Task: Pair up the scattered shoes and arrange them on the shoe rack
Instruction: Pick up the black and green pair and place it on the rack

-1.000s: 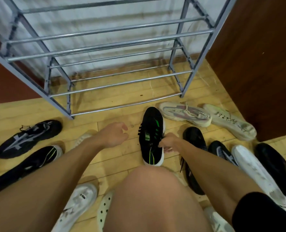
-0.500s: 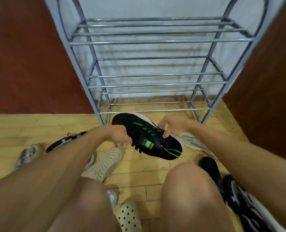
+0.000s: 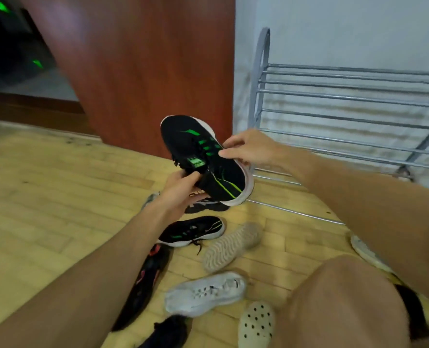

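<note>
We note one black shoe with green marks (image 3: 196, 139) held clear of the wooden floor (image 3: 57, 197), toe tilted up and away, in front of the brown panel (image 3: 145, 71) and just left of the shoe rack (image 3: 334, 95). The left hand (image 3: 180, 187) has its fingers curled round the shoe's lace area from below. The right hand (image 3: 252, 146) pinches the far edge, thumb on the upper and fingers under the white sole. A matching black-and-green shoe (image 3: 193, 231) lies on the floor beside the left wrist. Near it we record a pale shoe turned sole-up (image 3: 231, 244), a white sneaker (image 3: 206, 292), a perforated clog (image 3: 256, 322) and a black-and-pink shoe (image 3: 148, 272) — all on the floor
</note>
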Tool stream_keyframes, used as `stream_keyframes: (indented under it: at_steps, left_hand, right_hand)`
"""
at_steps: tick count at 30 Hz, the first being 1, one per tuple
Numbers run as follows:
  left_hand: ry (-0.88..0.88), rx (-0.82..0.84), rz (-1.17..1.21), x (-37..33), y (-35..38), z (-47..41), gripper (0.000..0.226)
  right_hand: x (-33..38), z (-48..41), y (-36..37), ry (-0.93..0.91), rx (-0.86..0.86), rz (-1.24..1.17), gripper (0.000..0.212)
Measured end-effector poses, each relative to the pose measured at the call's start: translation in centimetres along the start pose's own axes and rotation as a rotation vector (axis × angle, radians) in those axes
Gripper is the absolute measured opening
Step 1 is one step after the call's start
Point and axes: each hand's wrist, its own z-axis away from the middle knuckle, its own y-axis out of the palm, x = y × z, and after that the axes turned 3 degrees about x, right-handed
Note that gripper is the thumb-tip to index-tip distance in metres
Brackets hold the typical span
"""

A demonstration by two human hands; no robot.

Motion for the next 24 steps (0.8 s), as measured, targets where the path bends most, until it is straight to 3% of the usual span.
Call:
stream_keyframes:
  at_steps: [5, 8, 12, 20, 24]
  left_hand:
    - [-0.042, -0.126, -0.018, 3.4, -5.3, 0.3, 0.023]
    - [-0.095, -0.126, -0.051, 6.3, -6.8, -0.5, 0.024]
    - [-0.231, -0.14, 0.101, 10.5, -7.3, -2.7, 0.021]
    - [-0.651, -0.311, 0.114, 20.5, -6.1, -9.3, 0.019]
    - [-0.757, -0.345, 0.302, 23.8, -4.2, -12.9, 0.023]
  right_hand:
    - [-1.2, -1.0, 7.0, 0.224, 0.27, -0.029, 0.041]
    - [-3.8, -1.9, 10.1, 0.366, 0.339, -0.147, 0.034]
    - [-7.7, -4.0, 12.1, 0.459, 0.327, -0.254, 0.034]
    - [-18.5, -8.1, 12.9, 0.525, 0.273, 0.161, 0.038]
    - [-23.3, -9.4, 12.5, 0.523, 0.313, 0.274, 0.031]
